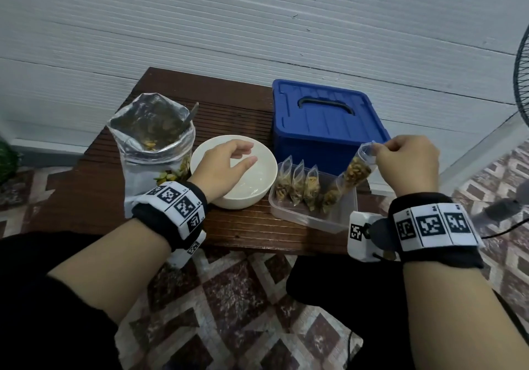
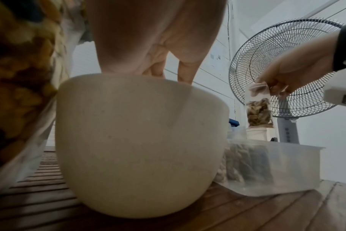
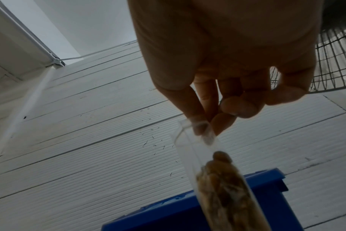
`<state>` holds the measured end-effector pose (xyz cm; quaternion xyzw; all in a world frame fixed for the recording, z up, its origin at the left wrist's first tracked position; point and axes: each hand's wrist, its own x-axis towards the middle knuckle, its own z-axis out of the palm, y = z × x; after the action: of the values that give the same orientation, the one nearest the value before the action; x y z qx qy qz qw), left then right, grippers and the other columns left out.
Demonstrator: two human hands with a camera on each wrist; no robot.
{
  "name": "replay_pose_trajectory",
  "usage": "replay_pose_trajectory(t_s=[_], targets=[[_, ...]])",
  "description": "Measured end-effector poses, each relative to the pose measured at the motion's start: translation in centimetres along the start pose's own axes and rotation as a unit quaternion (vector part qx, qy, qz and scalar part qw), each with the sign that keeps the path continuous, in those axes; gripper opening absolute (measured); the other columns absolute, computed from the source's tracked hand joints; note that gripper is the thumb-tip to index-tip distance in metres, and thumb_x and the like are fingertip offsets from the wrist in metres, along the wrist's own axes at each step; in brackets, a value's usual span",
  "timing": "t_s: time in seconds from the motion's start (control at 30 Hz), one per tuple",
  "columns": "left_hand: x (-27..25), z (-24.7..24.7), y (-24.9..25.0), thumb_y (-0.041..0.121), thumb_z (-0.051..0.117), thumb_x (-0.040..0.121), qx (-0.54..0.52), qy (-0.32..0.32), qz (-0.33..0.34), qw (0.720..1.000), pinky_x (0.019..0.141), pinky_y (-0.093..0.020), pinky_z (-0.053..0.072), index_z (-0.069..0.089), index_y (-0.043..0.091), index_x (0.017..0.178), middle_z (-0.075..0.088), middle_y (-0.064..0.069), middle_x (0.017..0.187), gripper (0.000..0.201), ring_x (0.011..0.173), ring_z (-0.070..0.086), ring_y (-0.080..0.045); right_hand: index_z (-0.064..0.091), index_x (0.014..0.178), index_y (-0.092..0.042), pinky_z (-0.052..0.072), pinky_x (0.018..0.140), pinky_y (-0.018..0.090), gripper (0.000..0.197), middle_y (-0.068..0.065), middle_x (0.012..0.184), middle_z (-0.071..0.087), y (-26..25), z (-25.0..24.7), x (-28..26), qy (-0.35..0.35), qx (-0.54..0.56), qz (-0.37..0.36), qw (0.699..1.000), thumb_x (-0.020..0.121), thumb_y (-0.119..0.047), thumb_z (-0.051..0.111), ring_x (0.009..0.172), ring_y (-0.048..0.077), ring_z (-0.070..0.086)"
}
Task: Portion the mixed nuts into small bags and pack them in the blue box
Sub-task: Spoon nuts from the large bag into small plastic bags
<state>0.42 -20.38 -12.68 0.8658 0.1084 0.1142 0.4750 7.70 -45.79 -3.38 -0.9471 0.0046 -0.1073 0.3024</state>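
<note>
My right hand [image 1: 383, 152] pinches the top edge of a small clear bag of mixed nuts [image 1: 357, 169], holding it above the right end of a clear plastic tray [image 1: 300, 217]. Thumb and forefinger squeeze the small bag [image 3: 223, 187] in the right wrist view. Several filled small bags [image 1: 297, 186] stand in the tray. The blue box [image 1: 323, 123] sits behind it with its lid on. My left hand [image 1: 229, 160] hovers over the white bowl [image 1: 257, 195] with relaxed fingers, holding nothing. A large silver bag of nuts [image 1: 154, 146] stands open at left, a spoon handle [image 1: 191, 117] poking out.
Everything stands on a low dark slatted wooden table [image 1: 237, 106] against a white panelled wall. A standing fan [image 2: 286, 70] is at the right. Patterned floor tiles [image 1: 234, 298] lie below, between my knees.
</note>
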Motion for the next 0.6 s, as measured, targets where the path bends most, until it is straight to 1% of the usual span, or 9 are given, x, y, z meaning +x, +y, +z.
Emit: replay_pose_trajectory(t_s=[0.1, 0.2, 0.33, 0.5, 0.6], targets=[[-0.01, -0.06, -0.25, 0.028, 0.061, 0.093, 0.008, -0.001, -0.01, 1.0, 0.094, -0.018, 0.036, 0.059, 0.019, 0.125, 0.063, 0.004, 0.121, 0.034, 0.114, 0.056, -0.009, 0.063, 0.073, -0.003, 0.036, 0.067, 0.029, 0.024, 0.009, 0.066, 0.054, 0.33, -0.09, 0.1, 0.007, 0.006, 0.011, 1.0, 0.09, -0.02, 0.062, 0.071, 0.026, 0.052], [-0.07, -0.18, -0.38, 0.028, 0.061, 0.093, 0.014, -0.003, -0.015, 1.0, 0.094, -0.018, 0.037, 0.059, 0.018, 0.126, 0.063, 0.003, 0.122, 0.034, 0.113, 0.056, -0.008, 0.062, 0.071, -0.004, 0.037, 0.068, 0.029, 0.025, 0.01, 0.067, 0.055, 0.59, -0.21, 0.22, 0.011, 0.018, 0.022, 1.0, 0.09, -0.02, 0.062, 0.072, 0.027, 0.053], [-0.21, -0.2, -0.33, 0.027, 0.061, 0.093, 0.016, -0.002, -0.016, 1.0, 0.094, -0.017, 0.037, 0.059, 0.018, 0.125, 0.063, 0.003, 0.122, 0.034, 0.112, 0.056, -0.008, 0.064, 0.074, -0.003, 0.035, 0.068, 0.028, 0.025, 0.007, 0.063, 0.053, 0.6, -0.41, 0.2, 0.002, 0.037, 0.031, 0.999, 0.09, -0.021, 0.062, 0.072, 0.025, 0.052], [-0.27, -0.25, -0.11, 0.027, 0.061, 0.093, 0.015, -0.007, -0.017, 1.0, 0.094, -0.018, 0.036, 0.059, 0.018, 0.125, 0.063, 0.003, 0.121, 0.034, 0.112, 0.056, -0.009, 0.064, 0.077, -0.007, 0.032, 0.07, 0.025, 0.022, 0.007, 0.072, 0.057, -0.03, -0.86, 0.18, 0.029, 0.076, 0.014, 0.997, 0.091, -0.023, 0.06, 0.075, 0.02, 0.05], [-0.26, -0.34, -0.14, 0.027, 0.061, 0.093, 0.013, -0.006, -0.018, 1.0, 0.094, -0.018, 0.037, 0.059, 0.017, 0.126, 0.063, 0.003, 0.12, 0.034, 0.11, 0.055, -0.008, 0.066, 0.075, -0.005, 0.036, 0.07, 0.027, 0.026, 0.004, 0.064, 0.055, 0.04, -0.19, 0.18, 0.002, 0.085, 0.017, 0.996, 0.091, -0.024, 0.062, 0.072, 0.019, 0.051]])
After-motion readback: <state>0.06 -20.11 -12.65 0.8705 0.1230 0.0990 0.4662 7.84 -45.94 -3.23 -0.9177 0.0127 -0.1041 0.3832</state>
